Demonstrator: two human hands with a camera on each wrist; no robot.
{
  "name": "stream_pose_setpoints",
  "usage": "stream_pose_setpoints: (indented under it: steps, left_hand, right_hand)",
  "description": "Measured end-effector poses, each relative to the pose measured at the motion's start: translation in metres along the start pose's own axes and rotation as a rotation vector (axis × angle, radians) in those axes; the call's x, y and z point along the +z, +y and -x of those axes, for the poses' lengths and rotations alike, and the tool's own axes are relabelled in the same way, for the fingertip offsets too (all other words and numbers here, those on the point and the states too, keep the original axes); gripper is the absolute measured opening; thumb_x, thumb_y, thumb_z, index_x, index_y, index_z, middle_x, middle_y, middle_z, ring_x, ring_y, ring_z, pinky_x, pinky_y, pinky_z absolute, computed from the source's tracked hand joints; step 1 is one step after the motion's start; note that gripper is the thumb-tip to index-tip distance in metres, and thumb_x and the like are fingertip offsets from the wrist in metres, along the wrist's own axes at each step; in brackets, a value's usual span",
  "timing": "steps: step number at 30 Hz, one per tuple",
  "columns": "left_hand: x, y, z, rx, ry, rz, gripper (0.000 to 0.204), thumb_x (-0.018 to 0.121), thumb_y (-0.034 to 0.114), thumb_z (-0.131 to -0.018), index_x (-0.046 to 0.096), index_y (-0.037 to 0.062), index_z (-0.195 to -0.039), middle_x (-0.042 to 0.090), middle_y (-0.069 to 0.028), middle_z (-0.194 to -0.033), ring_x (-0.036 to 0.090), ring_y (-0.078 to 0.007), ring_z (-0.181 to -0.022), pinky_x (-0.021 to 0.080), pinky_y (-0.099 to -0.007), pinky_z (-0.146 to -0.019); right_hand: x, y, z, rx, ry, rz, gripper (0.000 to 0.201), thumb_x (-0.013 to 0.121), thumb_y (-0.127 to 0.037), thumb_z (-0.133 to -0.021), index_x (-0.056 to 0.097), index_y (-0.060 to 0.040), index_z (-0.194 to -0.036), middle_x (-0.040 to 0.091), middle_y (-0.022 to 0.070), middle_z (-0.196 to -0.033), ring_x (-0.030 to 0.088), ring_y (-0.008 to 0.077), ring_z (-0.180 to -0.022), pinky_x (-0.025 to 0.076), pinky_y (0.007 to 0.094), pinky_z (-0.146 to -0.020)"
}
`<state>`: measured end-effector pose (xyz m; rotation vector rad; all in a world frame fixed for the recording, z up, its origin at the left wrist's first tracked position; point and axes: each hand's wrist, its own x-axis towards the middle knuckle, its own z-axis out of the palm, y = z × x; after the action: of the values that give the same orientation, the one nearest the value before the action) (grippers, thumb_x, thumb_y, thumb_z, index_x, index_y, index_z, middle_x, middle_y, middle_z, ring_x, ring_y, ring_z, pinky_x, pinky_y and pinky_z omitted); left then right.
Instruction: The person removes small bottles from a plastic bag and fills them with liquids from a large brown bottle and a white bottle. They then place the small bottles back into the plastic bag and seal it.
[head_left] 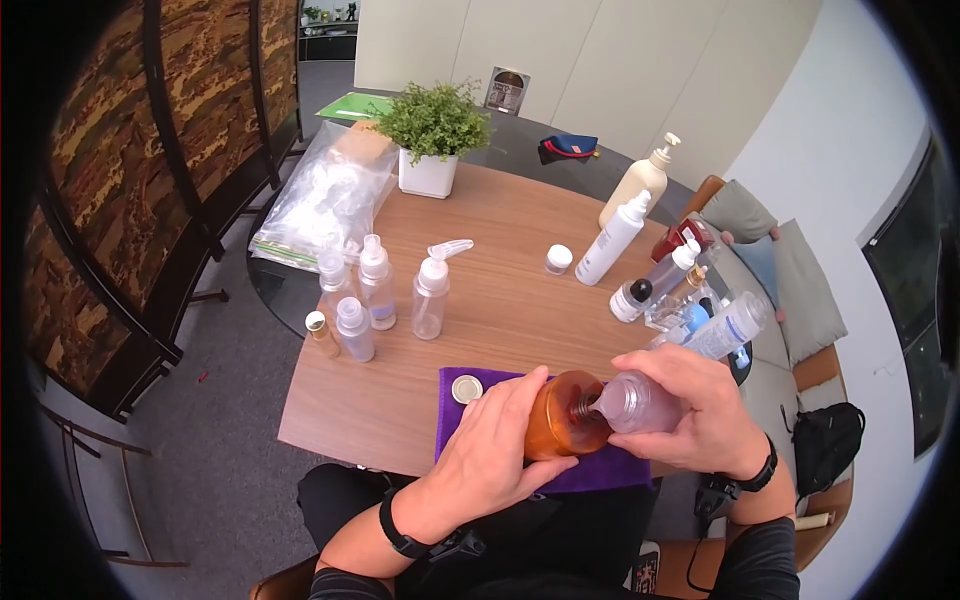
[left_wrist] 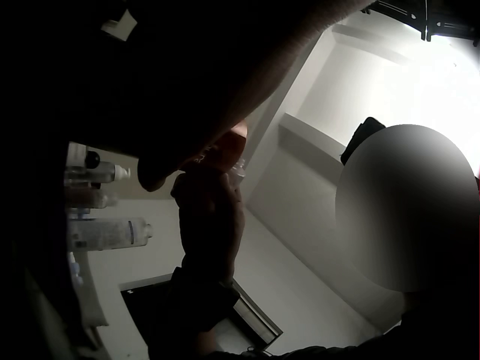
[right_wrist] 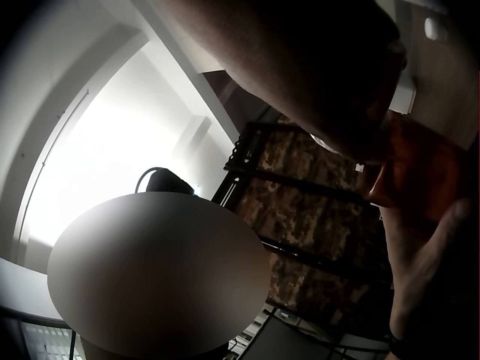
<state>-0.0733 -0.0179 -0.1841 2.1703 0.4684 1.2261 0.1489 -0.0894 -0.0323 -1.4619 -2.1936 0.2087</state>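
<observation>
My left hand grips an amber bottle, tilted with its opening toward the right, over a purple cloth. A clear pinkish bottle lies tipped in my right hand, thumb and fingers around its body. Its narrow neck points left, right at the opening of the amber bottle. On the cloth, beside my left fingers, sits a round metallic lid. In the right wrist view the amber bottle shows dark orange; the left wrist view catches only a lit part of the amber bottle.
Several clear bottles, among them a pump bottle, stand at the table's left. A white pump bottle, a small white-lidded jar and more bottles stand at the right. Farther back are a potted plant and a plastic bag.
</observation>
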Motion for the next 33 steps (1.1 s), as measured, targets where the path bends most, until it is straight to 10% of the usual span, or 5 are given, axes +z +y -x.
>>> stream_pose_setpoints:
  steps: [33]
  left_hand:
    - [0.0004, -0.0008, -0.0001, -0.004, 0.015, -0.018, 0.108, 0.098, 0.023, -0.077, 0.035, -0.0048, -0.16, 0.061, -0.0257, -0.137, 0.064, -0.0421, -0.121, 0.054, -0.0495, -0.097]
  right_hand:
    - [-0.0049, -0.0047, -0.0066, 0.015, -0.049, 0.048, 0.067, 0.097, -0.015, -0.073, 0.07, -0.0043, -0.132, 0.074, 0.0124, -0.103, 0.072, 0.0316, -0.088, 0.058, 0.0381, -0.078]
